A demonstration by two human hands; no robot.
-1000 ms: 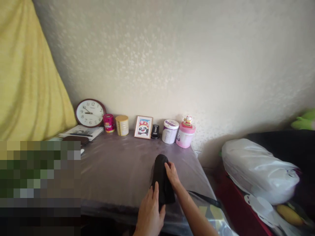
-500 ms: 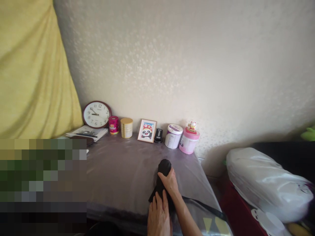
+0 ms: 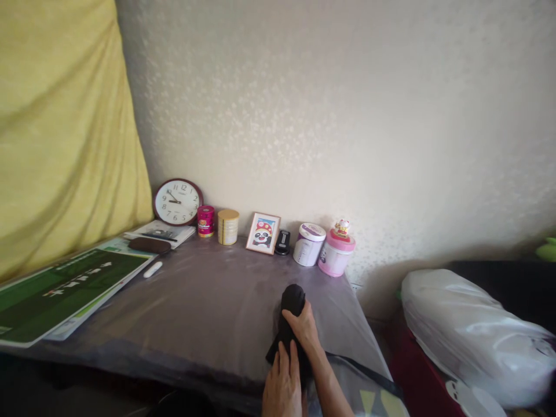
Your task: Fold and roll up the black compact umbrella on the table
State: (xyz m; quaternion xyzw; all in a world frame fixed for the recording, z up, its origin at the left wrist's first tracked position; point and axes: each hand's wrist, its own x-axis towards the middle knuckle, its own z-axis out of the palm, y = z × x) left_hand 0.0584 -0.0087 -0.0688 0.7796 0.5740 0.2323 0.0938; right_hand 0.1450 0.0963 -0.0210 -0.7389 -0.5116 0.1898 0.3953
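Note:
A rolled black cloth bundle (image 3: 292, 297) with a rounded far end lies on the table near its right side; I cannot tell exactly what it is. My right hand (image 3: 306, 328) is closed around its upper part, thumb across the top. Lower down, my left hand (image 3: 283, 376) rests on the bundle with fingers stretched out flat. A long black strap (image 3: 362, 369) trails from beside my right forearm toward the table's right edge. Both hands hide much of the bundle's near end.
Along the wall stand a clock (image 3: 178, 201), a pink tin (image 3: 205, 222), a yellow-lidded can (image 3: 228, 227), a panda picture frame (image 3: 263, 233), a black stapler-like object (image 3: 282, 242) and two tubs (image 3: 309, 245). Green sheets (image 3: 78, 284) lie left; a white bag (image 3: 473, 336) sits right.
The view has shifted slightly, so things appear a little farther right and lower. Both hands keep the same places on the black bundle.

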